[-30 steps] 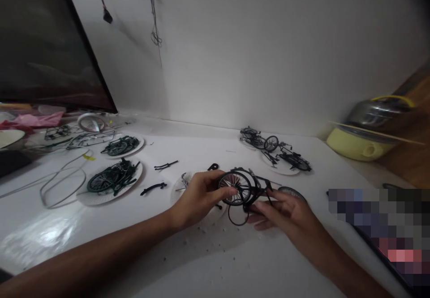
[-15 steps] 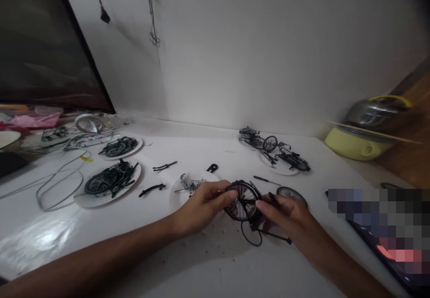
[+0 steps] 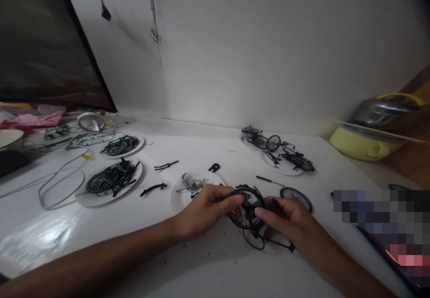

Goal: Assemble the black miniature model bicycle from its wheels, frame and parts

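Observation:
Close to the table's front, a small black spoked wheel (image 3: 247,198) of a model bicycle is pinched at its left side by the thumb and fingers of my left hand (image 3: 206,210). My right hand (image 3: 290,219) grips the dark bicycle frame (image 3: 255,233) at the wheel's right side, its thumb lying near the hub. A thin black loop and a rod stick out below. Whether the wheel is fixed in the frame I cannot tell. Just behind my right hand lie another wheel (image 3: 296,198) and a small screwdriver (image 3: 269,180).
A paper plate (image 3: 178,190) with small metal parts lies behind my left hand. Black parts (image 3: 153,189) are left of it. Plates of model bicycles (image 3: 112,177) stand left and back right (image 3: 285,168). A yellow-green pot (image 3: 364,143) and a phone-like device (image 3: 379,244) are at right.
The view has shifted slightly, so most things sit a little further right or left-right offset. Both hands keep hold of the wheel and frame, which appear slightly lower.

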### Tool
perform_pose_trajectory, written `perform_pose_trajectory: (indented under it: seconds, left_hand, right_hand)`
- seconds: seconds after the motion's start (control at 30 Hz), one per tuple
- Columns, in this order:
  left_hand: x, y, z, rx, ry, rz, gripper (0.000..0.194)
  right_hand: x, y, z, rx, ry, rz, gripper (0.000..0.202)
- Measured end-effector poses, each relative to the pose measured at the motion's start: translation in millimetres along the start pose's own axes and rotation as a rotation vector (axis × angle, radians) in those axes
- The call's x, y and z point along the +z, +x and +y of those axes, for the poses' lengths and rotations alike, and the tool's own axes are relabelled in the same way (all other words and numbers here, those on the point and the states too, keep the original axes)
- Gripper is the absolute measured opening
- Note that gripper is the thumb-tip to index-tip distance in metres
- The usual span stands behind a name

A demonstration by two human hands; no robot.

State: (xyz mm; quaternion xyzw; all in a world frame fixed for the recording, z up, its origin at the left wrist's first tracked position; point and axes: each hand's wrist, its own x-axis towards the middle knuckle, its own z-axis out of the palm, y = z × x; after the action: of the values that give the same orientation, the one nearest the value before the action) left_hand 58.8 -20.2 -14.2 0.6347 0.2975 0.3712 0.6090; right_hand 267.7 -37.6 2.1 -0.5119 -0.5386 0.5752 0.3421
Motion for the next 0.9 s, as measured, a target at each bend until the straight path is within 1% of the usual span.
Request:
perform_pose_trajectory:
  seconds: [0.2,0.37,0.5,0.67,0.9]
  left_hand:
    - [0.8,-0.3,-0.6,0.001,-0.010,-0.006,0.033]
    - [0.9,-0.8,1.6,-0.022,-0.022,-0.027,0.031]
    - [2.5,-0.9,3.6,-0.016,-0.034,0.011,0.031]
    - [7.0,-1.0,5.1,-0.033,-0.106,0.058,0.030]
    - [9.0,-0.8,3.4,-0.069,-0.164,0.050,0.029]
  right_hand:
    - [-0.2,0.8,7.2,0.029,0.033,-0.040,0.035]
    - [3.6,-0.9,5.2,0.042,0.044,-0.037,0.035]
    - [6.8,-2.4,2.7,0.054,0.034,0.001,0.037]
    - [5.7,-0.5,5.2,0.029,0.021,0.034,0.038]
    - [4.6,-0.3,6.2,0.033,0.015,0.020,0.033]
